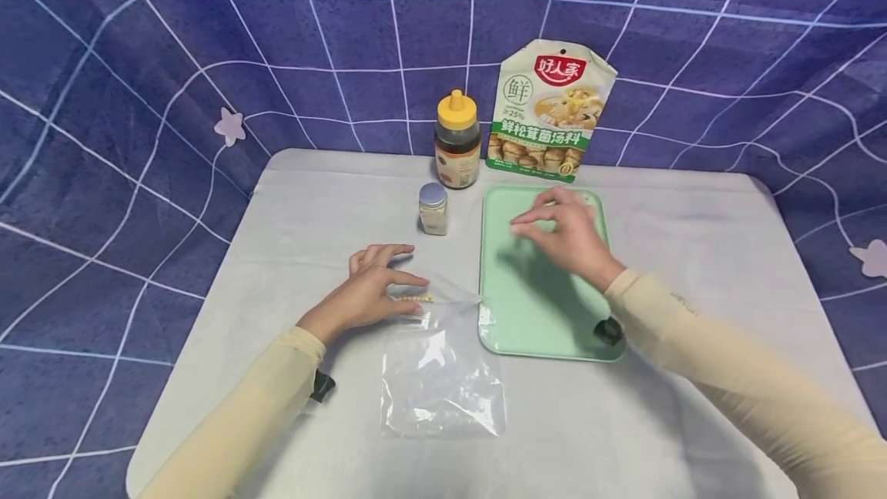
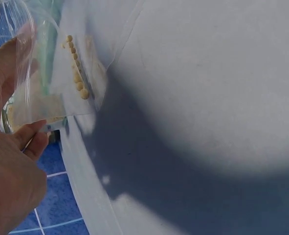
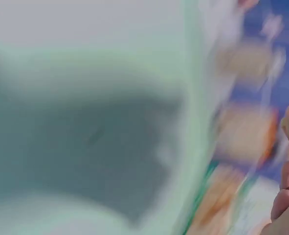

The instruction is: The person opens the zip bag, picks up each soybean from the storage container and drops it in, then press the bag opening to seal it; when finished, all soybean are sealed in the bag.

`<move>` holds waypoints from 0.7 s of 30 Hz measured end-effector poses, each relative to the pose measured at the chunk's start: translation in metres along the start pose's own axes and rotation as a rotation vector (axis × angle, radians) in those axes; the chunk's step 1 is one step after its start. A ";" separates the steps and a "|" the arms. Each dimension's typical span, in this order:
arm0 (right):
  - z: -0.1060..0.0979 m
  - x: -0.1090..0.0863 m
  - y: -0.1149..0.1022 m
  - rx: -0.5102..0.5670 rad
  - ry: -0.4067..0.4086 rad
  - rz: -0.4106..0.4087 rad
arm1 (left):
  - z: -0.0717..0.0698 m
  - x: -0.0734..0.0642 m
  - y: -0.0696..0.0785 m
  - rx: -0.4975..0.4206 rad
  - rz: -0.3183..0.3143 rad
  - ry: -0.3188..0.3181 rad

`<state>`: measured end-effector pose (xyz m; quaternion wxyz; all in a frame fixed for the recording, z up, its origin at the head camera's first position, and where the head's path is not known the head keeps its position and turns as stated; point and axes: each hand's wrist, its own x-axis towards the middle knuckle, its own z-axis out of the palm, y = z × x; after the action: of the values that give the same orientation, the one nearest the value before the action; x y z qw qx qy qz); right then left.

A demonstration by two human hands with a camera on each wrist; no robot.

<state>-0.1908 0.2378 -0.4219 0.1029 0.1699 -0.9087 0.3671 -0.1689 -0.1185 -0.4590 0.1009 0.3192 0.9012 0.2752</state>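
1. Pinching the clear bag [image 1: 450,295] in the head view, the left hand [image 1: 370,287] is holding it at the left edge of the green board [image 1: 513,326]; the right hand [image 1: 571,233] is hovering over that board, thumb and fingers close.
2. Left wrist view: yellowish pellets [image 2: 77,73] are showing through the bag, which is looking light, limp and slippery; its zip edge [image 2: 29,73] is probably offering the surest hold.
3. Right wrist view: whether the right hand's grip is pinching anything, I cannot tell.
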 end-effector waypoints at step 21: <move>-0.006 0.021 -0.024 0.219 0.130 0.103 | 0.005 -0.003 0.003 0.007 0.012 0.011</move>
<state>-0.2003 0.2206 -0.3960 0.1233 0.1091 -0.8621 0.4792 -0.1630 -0.1160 -0.4612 0.0932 0.3233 0.9008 0.2744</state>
